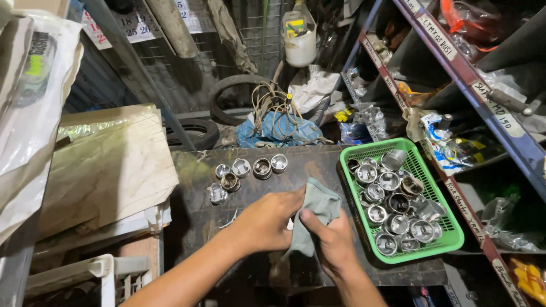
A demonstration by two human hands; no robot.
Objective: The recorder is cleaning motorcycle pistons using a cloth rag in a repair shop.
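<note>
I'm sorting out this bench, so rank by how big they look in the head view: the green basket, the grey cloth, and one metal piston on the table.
1. green basket
2. grey cloth, partly bunched between the left hand and right hand, so its full size is hidden
3. metal piston, clearly smallest

single head cam, worn high, looks down and forward over the dark worktable [296,170]. close range: both forearms enter from the bottom edge, left hand [264,222] and right hand [335,241] sit low centre. green basket [449,239] right of centre, shelving rack [483,96] runs up the right edge, cardboard sheet [108,165] on the left. far wall fills the top. no second view, so no overlap.
</note>
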